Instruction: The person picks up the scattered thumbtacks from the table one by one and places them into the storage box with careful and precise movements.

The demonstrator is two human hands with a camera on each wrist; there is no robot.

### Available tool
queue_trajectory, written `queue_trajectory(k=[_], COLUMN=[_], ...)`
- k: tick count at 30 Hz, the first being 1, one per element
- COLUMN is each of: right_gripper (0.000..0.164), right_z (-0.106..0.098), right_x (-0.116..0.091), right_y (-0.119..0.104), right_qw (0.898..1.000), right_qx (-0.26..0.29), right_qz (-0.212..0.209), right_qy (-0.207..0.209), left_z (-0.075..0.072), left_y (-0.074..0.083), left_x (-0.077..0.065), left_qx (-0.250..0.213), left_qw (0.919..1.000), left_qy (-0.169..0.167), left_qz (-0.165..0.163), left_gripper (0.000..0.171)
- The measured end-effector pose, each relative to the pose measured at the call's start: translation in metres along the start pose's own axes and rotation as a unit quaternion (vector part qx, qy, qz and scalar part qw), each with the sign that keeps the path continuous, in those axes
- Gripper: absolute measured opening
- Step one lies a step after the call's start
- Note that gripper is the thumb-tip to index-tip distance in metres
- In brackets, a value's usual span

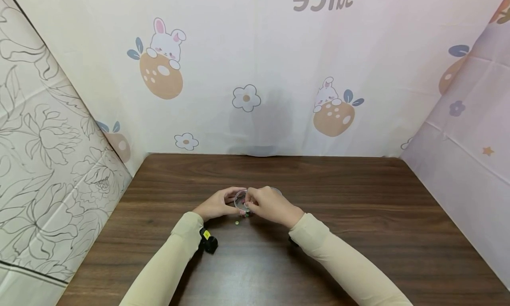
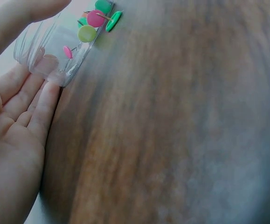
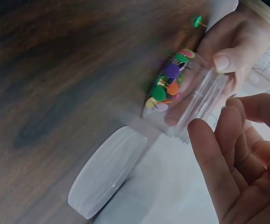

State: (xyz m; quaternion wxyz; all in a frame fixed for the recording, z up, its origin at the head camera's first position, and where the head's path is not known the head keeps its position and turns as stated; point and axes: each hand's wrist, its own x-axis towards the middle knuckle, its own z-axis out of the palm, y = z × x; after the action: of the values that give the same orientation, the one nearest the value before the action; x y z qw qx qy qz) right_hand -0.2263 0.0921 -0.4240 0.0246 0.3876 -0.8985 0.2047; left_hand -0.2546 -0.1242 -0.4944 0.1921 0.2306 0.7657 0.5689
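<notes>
Fingers and thumb of my left hand point(image 1: 213, 206) hold a small clear plastic jar point(image 3: 190, 105) by its sides, tilted in the wrist views. Inside lie several colourful thumbtacks point(image 3: 165, 86), green, purple, orange, yellow and pink. Over the jar's mouth is my right hand point(image 1: 272, 204), its thumb and fingertips drawn together. A tiny sliver like a tack's pin point(image 3: 232, 96) shows at those fingertips; most of it is hidden. One loose green thumbtack point(image 3: 197, 21) lies on the table near the left wrist.
A clear round lid point(image 3: 107, 172) rests on the table beside the jar, partly behind the right hand in the head view. The dark wooden table point(image 1: 358, 199) meets a printed curtain point(image 1: 247, 53) at the back, with more curtains at both sides.
</notes>
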Motion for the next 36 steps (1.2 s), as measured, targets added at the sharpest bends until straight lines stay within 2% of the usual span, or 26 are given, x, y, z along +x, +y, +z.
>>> queue_trajectory(k=[10,18,20,25,31,36], right_gripper=[0.005,0.005,0.006,0.010,0.010,0.008], right_z=[0.003,0.005,0.005,0.004,0.002,-0.001], right_x=[0.007,0.009,0.009,0.008,0.005,0.001], right_y=[0.007,0.010,0.010,0.009,0.006,0.000], right_qw=[0.999,0.999,0.999,0.998,0.998,0.999], right_qx=[-0.001,-0.010,-0.011,-0.007,0.010,0.018], right_qz=[0.038,0.041,0.047,0.060,0.056,0.027], right_qy=[-0.014,-0.016,-0.021,-0.028,-0.029,-0.020], left_z=[0.001,0.002,0.002,0.003,0.003,0.001], left_y=[0.001,0.002,0.003,0.020,0.029,0.029], left_x=[0.000,0.000,-0.001,-0.008,-0.012,-0.012], left_qx=[0.013,0.002,-0.001,-0.002,-0.005,-0.009], left_qw=[0.9999,0.9999,0.9999,1.0000,1.0000,0.9999], left_qy=[0.008,0.009,0.008,0.003,-0.003,-0.011], left_qz=[-0.005,-0.008,-0.007,-0.001,-0.008,0.000], left_gripper=[0.069,0.068,0.068,0.068,0.070,0.070])
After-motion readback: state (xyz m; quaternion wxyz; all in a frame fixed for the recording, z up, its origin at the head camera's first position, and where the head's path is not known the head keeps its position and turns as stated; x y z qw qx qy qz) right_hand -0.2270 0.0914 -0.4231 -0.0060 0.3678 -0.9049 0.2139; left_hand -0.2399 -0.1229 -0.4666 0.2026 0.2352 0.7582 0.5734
